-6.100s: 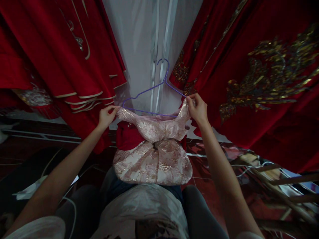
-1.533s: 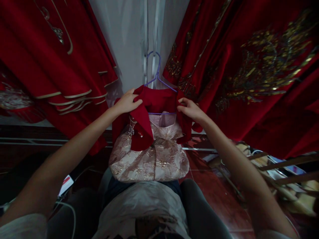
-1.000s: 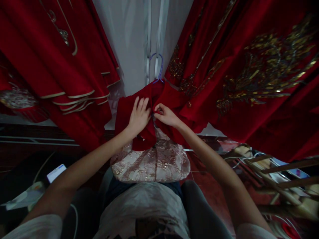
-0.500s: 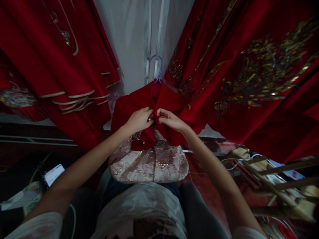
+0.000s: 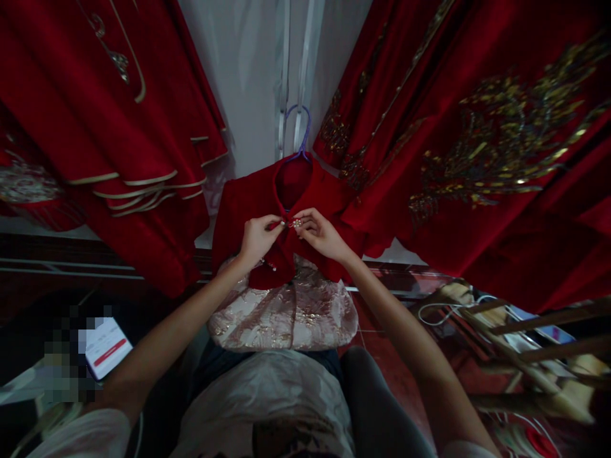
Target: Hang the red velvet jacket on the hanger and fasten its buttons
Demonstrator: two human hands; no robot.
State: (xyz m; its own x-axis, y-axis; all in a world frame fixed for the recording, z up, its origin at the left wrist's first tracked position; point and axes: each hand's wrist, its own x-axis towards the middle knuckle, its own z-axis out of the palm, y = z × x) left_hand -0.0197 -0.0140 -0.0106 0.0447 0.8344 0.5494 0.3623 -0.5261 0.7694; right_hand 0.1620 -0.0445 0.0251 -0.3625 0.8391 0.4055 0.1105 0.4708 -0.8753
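Note:
A red short jacket (image 5: 237, 202) hangs in front of me on a purple hanger (image 5: 306, 130), its collar spread apart. Below its hem shows pale pink brocade cloth (image 5: 291, 318) with a shiny pattern. My left hand (image 5: 260, 240) pinches the jacket's left front edge just under the neckline. Facing it, my right hand (image 5: 323, 235) has its fingers closed on a small beaded button (image 5: 296, 223) at the front opening. The fingertips of both hands nearly meet. Another beaded ornament (image 5: 271, 264) is partly visible below my left hand.
Red garments with pale trim (image 5: 143, 172) hang at the left. Red cloth with gold sequins (image 5: 496, 146) hangs at the right. A lit phone (image 5: 107, 348) lies at lower left. At lower right stands a wooden rack (image 5: 525, 362) with cables and other items.
The jacket's collar has opened wider. My hands have drawn closer together at the front, and the beaded button now shows at my right fingertips. The phone screen shows different content.

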